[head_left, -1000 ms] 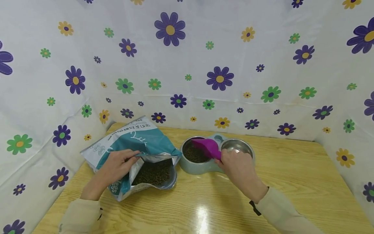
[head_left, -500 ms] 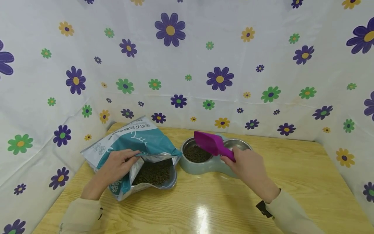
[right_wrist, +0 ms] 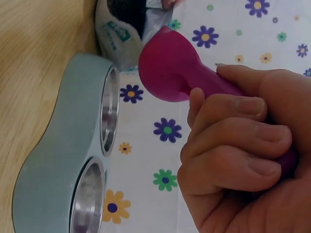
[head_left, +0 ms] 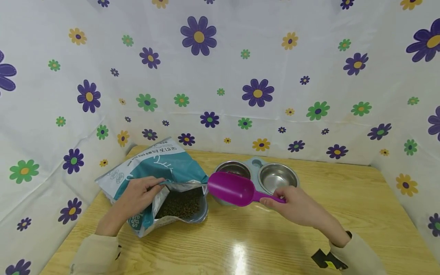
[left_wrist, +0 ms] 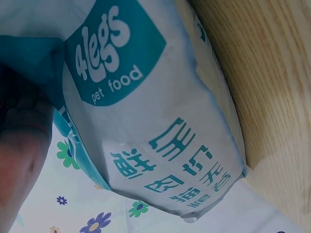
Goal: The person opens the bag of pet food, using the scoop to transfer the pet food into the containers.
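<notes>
My left hand [head_left: 139, 194] pinches the upper edge of the open mouth of a teal-and-white pet food bag [head_left: 182, 160], which lies on its side. Brown kibble [head_left: 182, 203] shows inside the bag. In the right wrist view the fingers of my right hand [right_wrist: 238, 141] curl round the handle of a magenta scoop [right_wrist: 167, 65]. From the head view the scoop's hollow faces up with nothing seen in it, above the left part of a pale blue double bowl [head_left: 255, 173]. That hides much of the left steel bowl [head_left: 235, 167]. The right steel bowl [head_left: 277, 177] holds nothing visible.
All of this stands on a light wooden table [head_left: 206, 248]. A white cloth with printed flowers [head_left: 227, 68] hangs behind it and at both sides. The bag's mouth lies just left of the double bowl, facing the table's front.
My right hand has lifted the scoop out of the left bowl, turned it hollow side up and brought it nearer the front and the bag. The left hand keeps its place on the bag.
</notes>
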Available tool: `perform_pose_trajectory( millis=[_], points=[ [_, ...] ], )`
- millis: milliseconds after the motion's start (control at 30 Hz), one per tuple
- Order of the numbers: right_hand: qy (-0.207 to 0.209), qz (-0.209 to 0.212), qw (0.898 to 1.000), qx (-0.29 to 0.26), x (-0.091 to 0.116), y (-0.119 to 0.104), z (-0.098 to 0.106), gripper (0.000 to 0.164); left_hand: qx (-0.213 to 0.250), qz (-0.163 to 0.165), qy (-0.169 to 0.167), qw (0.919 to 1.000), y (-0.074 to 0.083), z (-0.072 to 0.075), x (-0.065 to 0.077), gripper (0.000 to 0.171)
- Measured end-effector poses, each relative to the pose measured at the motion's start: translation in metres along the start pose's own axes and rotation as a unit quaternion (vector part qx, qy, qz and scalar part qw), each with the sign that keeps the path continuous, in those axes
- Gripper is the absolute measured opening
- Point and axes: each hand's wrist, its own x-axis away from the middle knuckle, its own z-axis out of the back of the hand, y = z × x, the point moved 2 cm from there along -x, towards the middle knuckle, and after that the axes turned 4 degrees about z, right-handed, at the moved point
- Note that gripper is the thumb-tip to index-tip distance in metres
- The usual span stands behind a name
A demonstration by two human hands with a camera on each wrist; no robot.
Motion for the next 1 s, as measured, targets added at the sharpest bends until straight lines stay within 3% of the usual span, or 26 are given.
perform_pose_trajectory(
  millis=[233,600,833,1000],
  points=[
    [-0.039,0.027,0.999,0.003,-0.001,-0.019,-0.017,0.042,-0.002,0.004,0.003,1.0,-0.002,-0.001,0.0,0.025],
    [-0.028,0.049,0.995,0.078,-0.018,-0.051,-0.051,0.045,-0.009,0.003,-0.006,0.9999,0.0,-0.001,0.001,0.025],
    [-0.002,0.093,0.982,0.165,-0.024,-0.085,-0.064,0.056,-0.008,-0.013,0.006,0.9999,0.001,0.0,0.0,0.024],
    [-0.032,0.086,0.982,0.167,-0.035,-0.1,-0.066,0.056,-0.009,-0.01,0.008,0.9999,0.001,0.0,0.001,0.023]
  ],
)
